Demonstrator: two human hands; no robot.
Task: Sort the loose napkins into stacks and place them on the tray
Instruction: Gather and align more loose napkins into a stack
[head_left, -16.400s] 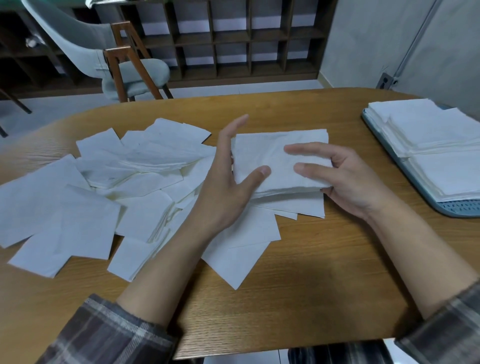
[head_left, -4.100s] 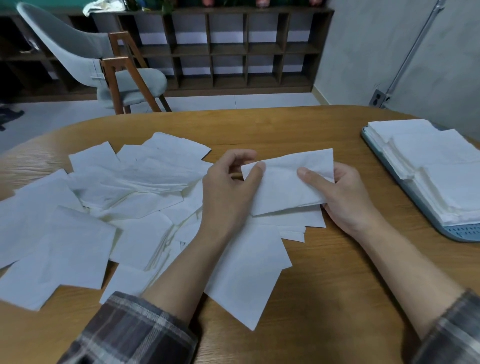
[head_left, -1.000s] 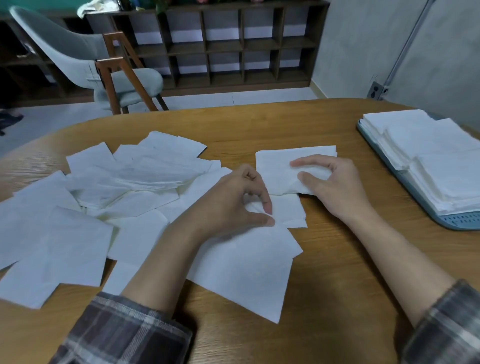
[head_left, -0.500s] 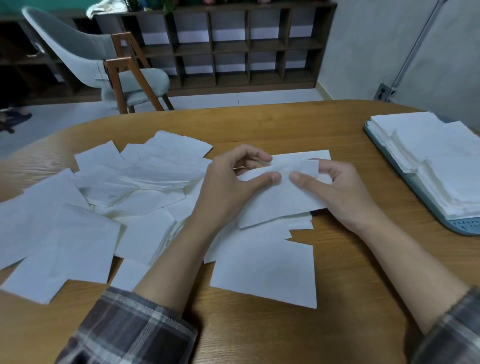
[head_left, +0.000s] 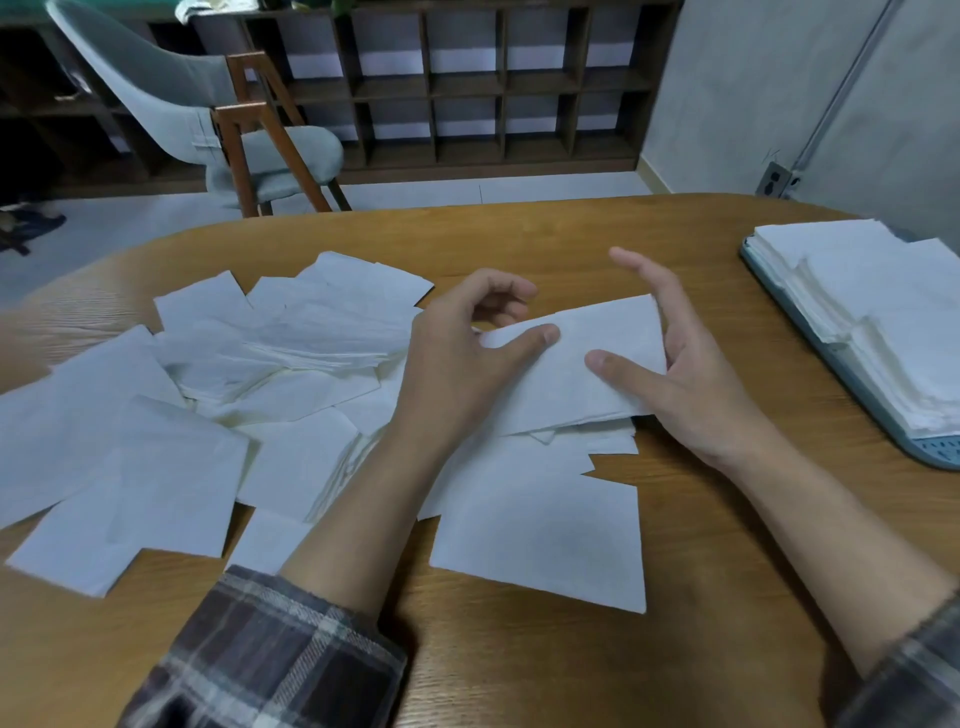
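At mid-table, pinching a thin white napkin stack (head_left: 569, 379) by its left end with left hand (head_left: 457, 364), right hand (head_left: 691, 384) splayed along its right edge, loose napkins (head_left: 208, 415) leftward, bare table (head_left: 675, 244) before the stacked tray (head_left: 935, 451).

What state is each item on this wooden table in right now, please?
Small stack of white paper napkins: held between both hands.
Left hand: pinches the stack.
Right hand: thumb on stack, fingers straight.
Loose white napkins: scattered, unsorted.
Blue-grey plastic tray: holds stacked napkins.
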